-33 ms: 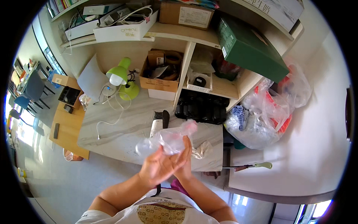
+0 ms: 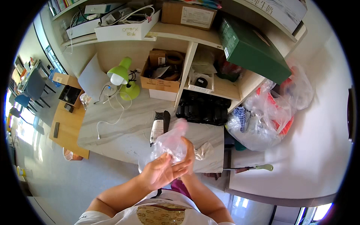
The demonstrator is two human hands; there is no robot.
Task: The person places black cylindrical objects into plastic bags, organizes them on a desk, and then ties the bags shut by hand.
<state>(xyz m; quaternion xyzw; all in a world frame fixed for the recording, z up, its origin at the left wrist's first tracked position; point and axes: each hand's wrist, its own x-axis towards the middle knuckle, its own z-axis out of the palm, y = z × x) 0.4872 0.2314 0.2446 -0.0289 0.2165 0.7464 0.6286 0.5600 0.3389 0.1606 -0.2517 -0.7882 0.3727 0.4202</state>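
Observation:
A clear, crumpled plastic bag [image 2: 170, 144] with a blurred pink part at its top is between my hands, above the front of the marbled desk [image 2: 112, 138]. My left hand [image 2: 159, 173] presses on its lower side, thumb up and fingers reaching toward the right. Behind and beside it, my right hand [image 2: 188, 157] curls around the bag's right side, its lower part hidden by the left. Just beyond the bag lies a black-and-white packet [image 2: 158, 127]. To the right of my hands rests a crumpled pale wad [image 2: 204, 150].
A green lamp [image 2: 129, 90] and white cable stand at the back left. An open cardboard box [image 2: 159, 84] and black plastic-looking items [image 2: 202, 108] line the back. Large bags [image 2: 258, 127] bulge at the right; a green-handled knife-like tool [image 2: 264, 167] lies below them.
The bag has shifted and its pink top has swung left and nearer upright. It looks more gathered between my hands, which have moved slightly lower.

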